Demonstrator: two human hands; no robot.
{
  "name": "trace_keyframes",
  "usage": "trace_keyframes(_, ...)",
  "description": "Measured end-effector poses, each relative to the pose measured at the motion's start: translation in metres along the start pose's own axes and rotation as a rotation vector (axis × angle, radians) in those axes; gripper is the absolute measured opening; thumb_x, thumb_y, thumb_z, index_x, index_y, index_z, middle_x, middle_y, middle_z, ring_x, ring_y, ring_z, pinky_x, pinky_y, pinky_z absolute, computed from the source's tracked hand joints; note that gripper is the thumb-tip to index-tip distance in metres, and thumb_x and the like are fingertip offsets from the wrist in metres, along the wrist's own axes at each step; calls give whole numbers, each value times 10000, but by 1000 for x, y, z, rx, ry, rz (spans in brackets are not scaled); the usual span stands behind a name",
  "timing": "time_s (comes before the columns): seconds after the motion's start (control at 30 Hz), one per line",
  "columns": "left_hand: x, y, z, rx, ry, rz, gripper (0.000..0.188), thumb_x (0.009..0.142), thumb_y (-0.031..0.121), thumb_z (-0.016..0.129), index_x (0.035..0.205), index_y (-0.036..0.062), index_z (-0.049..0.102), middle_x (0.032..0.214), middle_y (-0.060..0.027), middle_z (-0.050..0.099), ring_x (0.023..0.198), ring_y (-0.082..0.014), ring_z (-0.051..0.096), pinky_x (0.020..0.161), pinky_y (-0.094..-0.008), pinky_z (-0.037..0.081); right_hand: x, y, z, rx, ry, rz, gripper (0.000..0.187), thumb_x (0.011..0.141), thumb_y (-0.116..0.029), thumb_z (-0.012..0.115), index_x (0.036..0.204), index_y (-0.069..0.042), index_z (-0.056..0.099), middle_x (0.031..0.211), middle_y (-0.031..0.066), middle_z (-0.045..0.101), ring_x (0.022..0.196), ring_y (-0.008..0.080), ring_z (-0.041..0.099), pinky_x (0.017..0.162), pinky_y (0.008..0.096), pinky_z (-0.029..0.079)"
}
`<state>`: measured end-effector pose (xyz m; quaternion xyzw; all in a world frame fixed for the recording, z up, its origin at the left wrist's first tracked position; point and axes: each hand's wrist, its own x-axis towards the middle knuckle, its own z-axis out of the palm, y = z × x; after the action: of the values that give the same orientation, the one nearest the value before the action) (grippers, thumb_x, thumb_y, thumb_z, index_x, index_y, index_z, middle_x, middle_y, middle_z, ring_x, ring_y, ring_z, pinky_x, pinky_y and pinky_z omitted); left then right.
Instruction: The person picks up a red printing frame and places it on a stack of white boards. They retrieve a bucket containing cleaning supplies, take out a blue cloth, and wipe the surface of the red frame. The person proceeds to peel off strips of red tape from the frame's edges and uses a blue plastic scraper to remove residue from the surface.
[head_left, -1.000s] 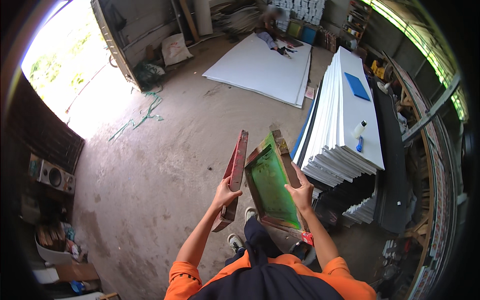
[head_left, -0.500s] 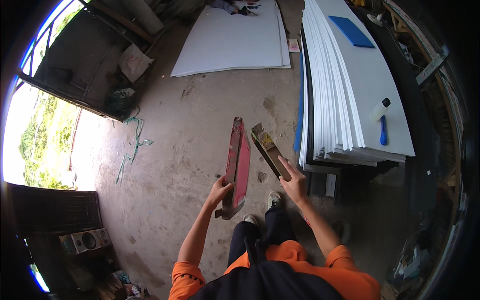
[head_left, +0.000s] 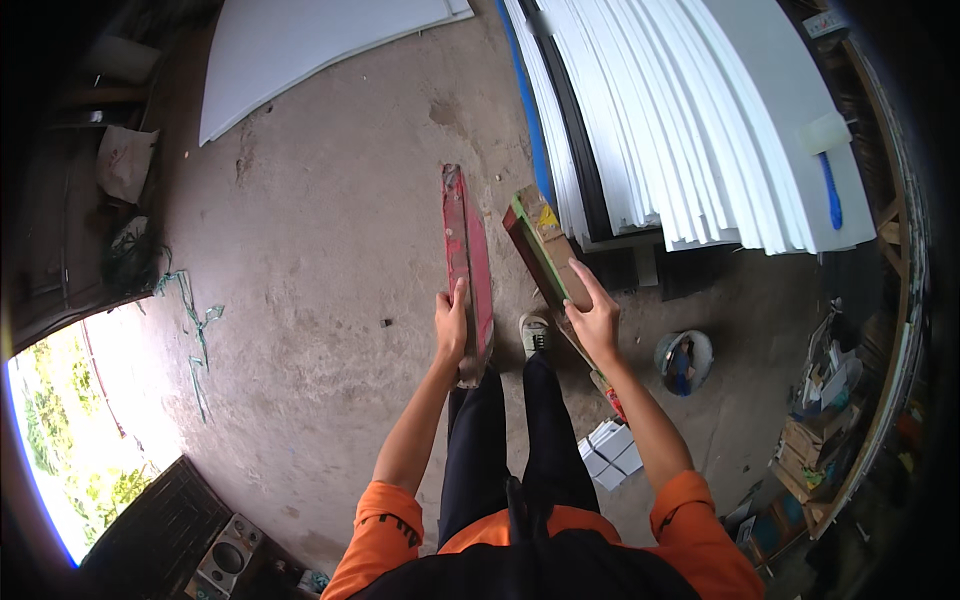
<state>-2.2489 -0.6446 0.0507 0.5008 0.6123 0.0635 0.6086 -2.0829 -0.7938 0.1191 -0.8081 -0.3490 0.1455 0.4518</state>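
head view: the person stands on the bare concrete floor (head_left: 330, 260) and carries two frames edge-on, one in each hand. the left hand (head_left: 452, 325) is closed round the near end of a long red-painted wooden frame (head_left: 466, 255), thumb on one face and fingers wrapped behind. the right hand (head_left: 594, 318) grips a green-edged wooden frame with brown tape on its corner (head_left: 545, 255), its index finger laid straight along the top edge and the other fingers curled under, so neither hand is free. taking the tall stack of white sheets (head_left: 680, 120) as the landmark: the green-edged frame is just beside the stack's near left corner, its far end close to the blue edge at the base; the red frame is a little further left, apart from the stack; a large white board (head_left: 300, 50) lies flat on the floor well to the left of the stack; a blue-handled tool (head_left: 830, 190) rests on top of it; a round tin with blue inside (head_left: 684, 360) sits on the floor below its near edge.

judging by this, the step in hand is carrying both frames beside the stack. the next move seems to call for keeping the two frames apart and steady, and steering the green-edged one past the stack's corner without knocking it.
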Motion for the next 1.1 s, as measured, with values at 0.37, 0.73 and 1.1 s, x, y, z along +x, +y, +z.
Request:
trace_keyframes(0.37, 62, -4, 58, -46, 35, 90, 506, 853, 489, 486, 889, -12, 428, 804, -84, 467, 769, -157, 412, 741, -296, 382, 36, 74, 52, 61, 85, 73, 541, 646, 86, 620, 1161, -38, 508, 1164, 125, 551, 1097, 263, 520, 906, 324, 416)
trace_keyframes(0.73, 113, 53, 102, 47, 25, 229, 523, 817, 429, 579, 963, -54, 440, 915, -179, 538, 854, -240, 509, 796, -340, 400, 134, 108, 84, 160, 151, 37, 604, 674, 83, 610, 1215, -45, 374, 1228, 157, 461, 1162, 353, 430, 1005, 384, 347)
trace_keyframes(1.1, 132, 29, 139, -2, 50, 260, 496, 826, 405, 581, 985, -40, 429, 899, -159, 542, 830, -220, 513, 779, -331, 409, 197, 154, 103, -15, 180, 90, 633, 724, 24, 609, 1265, -36, 285, 1240, 217, 426, 1178, 390, 392, 942, 405, 370)
